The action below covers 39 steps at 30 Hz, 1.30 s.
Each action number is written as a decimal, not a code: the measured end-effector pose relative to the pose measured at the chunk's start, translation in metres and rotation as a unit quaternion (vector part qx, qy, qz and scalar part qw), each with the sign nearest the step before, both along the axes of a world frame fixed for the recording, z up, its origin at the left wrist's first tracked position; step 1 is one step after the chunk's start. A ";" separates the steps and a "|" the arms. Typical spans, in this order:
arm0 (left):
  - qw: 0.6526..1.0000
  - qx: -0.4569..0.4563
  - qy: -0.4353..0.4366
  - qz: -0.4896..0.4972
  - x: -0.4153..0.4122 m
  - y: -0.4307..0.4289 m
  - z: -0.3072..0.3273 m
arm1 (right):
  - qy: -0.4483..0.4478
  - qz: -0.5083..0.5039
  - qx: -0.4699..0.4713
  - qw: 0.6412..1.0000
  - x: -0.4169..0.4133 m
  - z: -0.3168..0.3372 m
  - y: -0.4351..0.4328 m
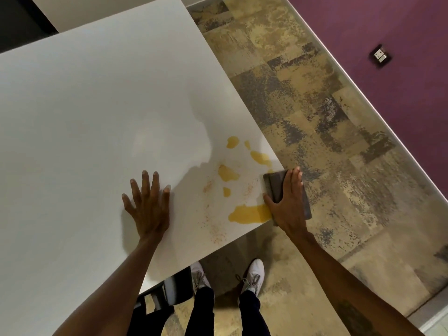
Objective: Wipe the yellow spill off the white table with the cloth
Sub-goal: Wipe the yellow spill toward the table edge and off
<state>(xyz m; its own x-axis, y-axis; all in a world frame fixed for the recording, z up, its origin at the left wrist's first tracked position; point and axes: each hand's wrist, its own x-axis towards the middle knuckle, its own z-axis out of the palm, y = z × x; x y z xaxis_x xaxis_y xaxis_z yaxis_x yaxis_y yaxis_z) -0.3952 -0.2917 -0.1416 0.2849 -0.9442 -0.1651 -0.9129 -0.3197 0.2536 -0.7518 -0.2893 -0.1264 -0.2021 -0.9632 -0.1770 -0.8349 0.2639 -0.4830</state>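
The yellow spill (249,215) lies in several separate puddles on the white table (84,117), gathered near the table's right-hand corner closest to the person. The largest puddle sits nearest the table's near edge; smaller blobs trail away from it toward the far side along the right edge. Among the puddles there are faint reddish-orange specks scattered over the table top.

The right hand (286,204) presses a folded dark grey cloth (275,185) flat at the table's right edge, just beside the spill. Its grip is clamped on the cloth, with the thumb along the cloth's inner side and the fingers laid across the top. The cloth's near corner touches the right end of the largest puddle, and part of the cloth seems to overhang the table edge, though the hand hides that part.

The left hand (148,209) rests palm down on the table to the left of the spill, apart from it, with its grip spread wide and holding nothing.

Beyond the table's right edge lies a mottled tan and grey carpet floor (315,105), and past that a purple wall (388,25) carrying a small dark wall socket (380,55). No writing can be read on it. Below the table's near edge show two white shoes (253,275) and dark trousers.
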 end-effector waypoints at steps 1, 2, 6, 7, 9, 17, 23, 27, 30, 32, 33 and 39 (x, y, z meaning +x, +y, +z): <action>1.000 -0.001 0.002 0.000 0.000 0.000 0.000 | -0.002 0.002 0.005 1.000 -0.001 -0.001 0.001; 1.000 -0.002 0.002 0.000 0.000 0.001 0.001 | -0.005 0.001 0.008 1.000 -0.002 -0.003 0.002; 1.000 0.007 -0.019 0.000 -0.001 -0.001 0.002 | 0.010 -0.014 -0.029 0.999 0.005 -0.005 0.003; 1.000 0.008 -0.024 -0.001 -0.001 -0.001 0.001 | 0.019 -0.018 -0.033 0.999 0.008 -0.006 0.002; 0.999 0.008 -0.031 -0.003 0.000 -0.002 -0.001 | 0.039 -0.028 -0.024 0.999 0.016 -0.007 -0.002; 0.999 0.004 -0.037 -0.012 0.004 -0.003 -0.009 | 0.061 -0.045 -0.023 0.997 0.032 -0.008 -0.030; 0.999 -0.009 -0.046 -0.014 0.002 -0.003 -0.009 | 0.070 -0.002 -0.061 0.996 0.051 -0.007 -0.089; 0.998 -0.026 -0.051 -0.019 0.003 -0.002 -0.010 | 0.075 0.038 -0.082 0.993 0.062 -0.011 -0.123; 0.998 -0.037 -0.047 -0.017 0.004 -0.003 -0.011 | 0.066 0.081 -0.076 0.992 0.069 -0.010 -0.149; 0.998 -0.041 -0.052 -0.017 0.004 -0.003 -0.011 | 0.035 0.118 -0.076 0.990 0.075 -0.008 -0.168; 0.998 -0.040 -0.055 -0.018 0.005 -0.004 -0.011 | 0.009 0.135 -0.077 0.988 0.079 -0.006 -0.177; 0.998 -0.041 -0.050 -0.016 0.004 -0.004 -0.010 | -0.120 0.213 -0.059 0.968 0.089 0.000 -0.214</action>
<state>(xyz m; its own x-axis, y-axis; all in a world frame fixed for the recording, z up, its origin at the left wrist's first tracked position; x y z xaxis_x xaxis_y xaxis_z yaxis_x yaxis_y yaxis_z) -0.3913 -0.2960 -0.1519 0.2648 -0.9625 -0.0593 -0.9445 -0.2713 0.1851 -0.6627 -0.5035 -0.1263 0.2508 -0.9666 -0.0538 -0.7163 -0.1479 -0.6819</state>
